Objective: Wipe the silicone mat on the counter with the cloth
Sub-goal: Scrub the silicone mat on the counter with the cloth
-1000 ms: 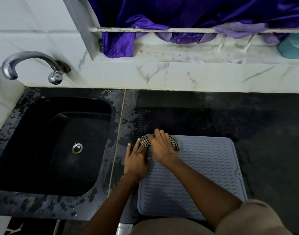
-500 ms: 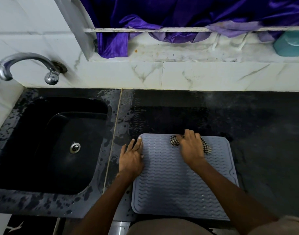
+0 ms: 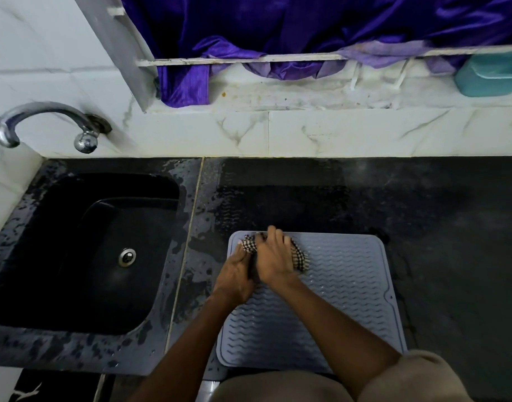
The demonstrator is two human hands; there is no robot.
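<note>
On the mat [image 3: 350, 285], right hand [image 3: 273, 261] presses cloth [image 3: 299, 256].

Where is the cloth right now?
In the head view the checked cloth sits bunched under the right hand at the mat's far left corner, with the left hand right beside it.

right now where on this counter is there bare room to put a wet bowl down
Best is the dark counter right of the silicone mat, bare to the frame edge. The strip between the mat and the wall tiles is free but wet. The mat's far-left corner is crowded: the left hand, right hand and cloth.
</note>
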